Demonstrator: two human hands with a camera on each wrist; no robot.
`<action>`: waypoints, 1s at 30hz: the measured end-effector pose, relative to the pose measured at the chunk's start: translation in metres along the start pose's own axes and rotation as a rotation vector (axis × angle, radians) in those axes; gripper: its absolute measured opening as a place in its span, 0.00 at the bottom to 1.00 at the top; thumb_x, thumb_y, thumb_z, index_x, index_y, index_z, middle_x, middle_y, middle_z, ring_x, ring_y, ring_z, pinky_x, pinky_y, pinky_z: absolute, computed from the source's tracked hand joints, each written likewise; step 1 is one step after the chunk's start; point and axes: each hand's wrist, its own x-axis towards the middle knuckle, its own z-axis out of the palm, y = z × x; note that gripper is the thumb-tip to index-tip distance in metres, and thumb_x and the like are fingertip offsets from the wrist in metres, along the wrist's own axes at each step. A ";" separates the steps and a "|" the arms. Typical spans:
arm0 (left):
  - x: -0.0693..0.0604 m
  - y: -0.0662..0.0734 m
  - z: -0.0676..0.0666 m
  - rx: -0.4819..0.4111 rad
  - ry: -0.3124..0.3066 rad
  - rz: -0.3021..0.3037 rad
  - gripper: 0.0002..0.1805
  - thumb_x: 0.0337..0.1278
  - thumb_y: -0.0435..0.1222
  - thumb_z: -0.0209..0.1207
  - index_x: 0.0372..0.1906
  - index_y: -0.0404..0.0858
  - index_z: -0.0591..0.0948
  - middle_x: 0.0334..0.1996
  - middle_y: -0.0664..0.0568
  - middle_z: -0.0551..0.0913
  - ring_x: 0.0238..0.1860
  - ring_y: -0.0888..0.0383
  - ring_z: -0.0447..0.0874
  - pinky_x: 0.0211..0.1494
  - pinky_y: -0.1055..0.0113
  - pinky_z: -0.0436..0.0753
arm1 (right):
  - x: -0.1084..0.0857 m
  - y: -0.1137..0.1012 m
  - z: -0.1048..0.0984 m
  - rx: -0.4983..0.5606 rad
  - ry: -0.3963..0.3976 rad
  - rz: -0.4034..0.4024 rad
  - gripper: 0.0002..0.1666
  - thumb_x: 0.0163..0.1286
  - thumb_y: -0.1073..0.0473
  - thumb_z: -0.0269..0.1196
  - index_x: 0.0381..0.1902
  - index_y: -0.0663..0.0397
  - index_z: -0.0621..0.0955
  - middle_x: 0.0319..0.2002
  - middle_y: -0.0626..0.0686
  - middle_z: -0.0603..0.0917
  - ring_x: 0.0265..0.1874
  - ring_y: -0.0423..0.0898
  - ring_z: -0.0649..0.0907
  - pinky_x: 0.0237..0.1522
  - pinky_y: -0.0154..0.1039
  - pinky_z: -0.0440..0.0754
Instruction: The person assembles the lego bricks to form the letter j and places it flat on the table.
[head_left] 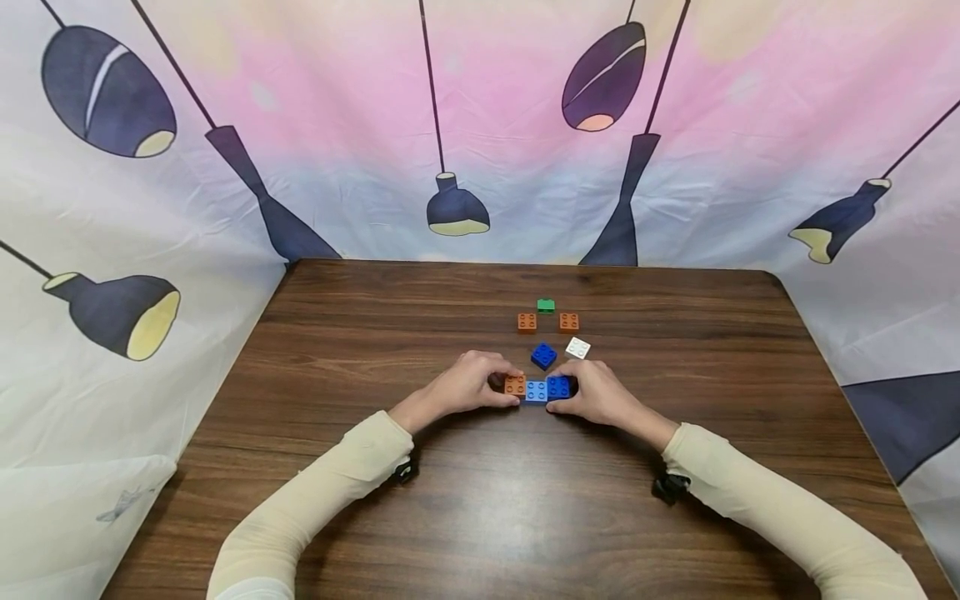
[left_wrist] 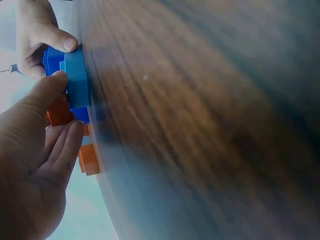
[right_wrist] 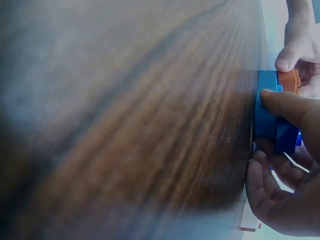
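A light blue brick [head_left: 536, 391] stands on the table, with an orange brick [head_left: 514, 385] on its left end and a dark blue brick [head_left: 558, 387] on its right end. My left hand [head_left: 474, 383] pinches the orange brick between thumb and fingers. At the other end, my right hand [head_left: 597, 393] grips the dark blue brick the same way. In the left wrist view the light blue brick [left_wrist: 76, 77] appears as the lower layer, touching the wood. The right wrist view shows my right thumb against the light blue brick [right_wrist: 266, 107].
Just beyond the hands lie a loose dark blue brick [head_left: 543, 356] and a white brick [head_left: 577, 347]. Farther back are two more orange bricks, a left one [head_left: 527, 322] and a right one [head_left: 569, 322], and a green brick [head_left: 546, 306]. A patterned cloth [head_left: 375, 125] hangs behind the wooden table [head_left: 480, 517].
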 end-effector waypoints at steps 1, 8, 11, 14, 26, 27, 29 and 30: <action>0.000 0.000 0.000 0.001 -0.002 -0.006 0.22 0.57 0.45 0.73 0.53 0.39 0.88 0.37 0.55 0.86 0.35 0.65 0.81 0.39 0.71 0.81 | 0.000 0.000 0.000 0.000 0.001 -0.001 0.22 0.57 0.52 0.79 0.47 0.53 0.88 0.40 0.48 0.88 0.36 0.40 0.83 0.39 0.41 0.81; 0.001 0.003 0.002 -0.001 -0.026 -0.056 0.21 0.57 0.45 0.74 0.53 0.39 0.87 0.39 0.54 0.86 0.38 0.64 0.83 0.41 0.71 0.81 | 0.000 0.001 0.001 0.003 0.006 -0.011 0.21 0.57 0.52 0.79 0.46 0.53 0.88 0.39 0.47 0.88 0.35 0.39 0.82 0.38 0.40 0.81; 0.001 0.005 0.002 -0.008 -0.029 -0.073 0.21 0.57 0.44 0.74 0.53 0.39 0.87 0.40 0.54 0.86 0.38 0.64 0.82 0.41 0.71 0.81 | 0.000 0.001 0.001 0.003 0.009 -0.009 0.21 0.56 0.52 0.80 0.46 0.53 0.88 0.39 0.47 0.88 0.35 0.39 0.82 0.38 0.39 0.80; 0.001 0.006 0.002 -0.004 -0.030 -0.080 0.21 0.57 0.44 0.73 0.54 0.39 0.87 0.39 0.54 0.86 0.37 0.64 0.81 0.40 0.70 0.81 | 0.001 0.001 0.001 -0.002 0.010 -0.006 0.21 0.56 0.52 0.80 0.45 0.53 0.88 0.39 0.47 0.88 0.35 0.39 0.82 0.38 0.39 0.80; 0.001 0.002 0.004 -0.042 -0.056 -0.070 0.18 0.59 0.44 0.71 0.52 0.42 0.84 0.40 0.58 0.84 0.37 0.65 0.79 0.40 0.70 0.79 | 0.001 0.001 0.002 0.002 -0.011 0.012 0.22 0.57 0.51 0.79 0.47 0.53 0.88 0.39 0.47 0.88 0.34 0.38 0.81 0.37 0.38 0.80; 0.002 0.002 0.004 -0.044 -0.064 -0.070 0.18 0.60 0.44 0.70 0.52 0.42 0.84 0.41 0.58 0.83 0.37 0.65 0.78 0.40 0.70 0.78 | 0.001 0.001 0.002 0.002 -0.011 0.013 0.21 0.57 0.51 0.79 0.46 0.52 0.88 0.39 0.47 0.88 0.34 0.38 0.81 0.37 0.38 0.80; 0.002 0.003 0.003 -0.037 -0.081 -0.068 0.20 0.61 0.45 0.70 0.54 0.42 0.82 0.42 0.58 0.83 0.38 0.64 0.78 0.40 0.69 0.78 | 0.001 0.001 0.001 0.006 -0.011 0.011 0.21 0.57 0.51 0.79 0.46 0.52 0.88 0.39 0.47 0.87 0.34 0.38 0.81 0.37 0.38 0.80; 0.002 0.004 0.003 -0.035 -0.087 -0.069 0.22 0.60 0.46 0.69 0.56 0.42 0.82 0.44 0.57 0.83 0.39 0.63 0.78 0.41 0.68 0.78 | 0.001 0.001 0.001 0.005 -0.011 0.010 0.22 0.57 0.51 0.79 0.47 0.52 0.87 0.39 0.47 0.87 0.34 0.38 0.82 0.37 0.39 0.81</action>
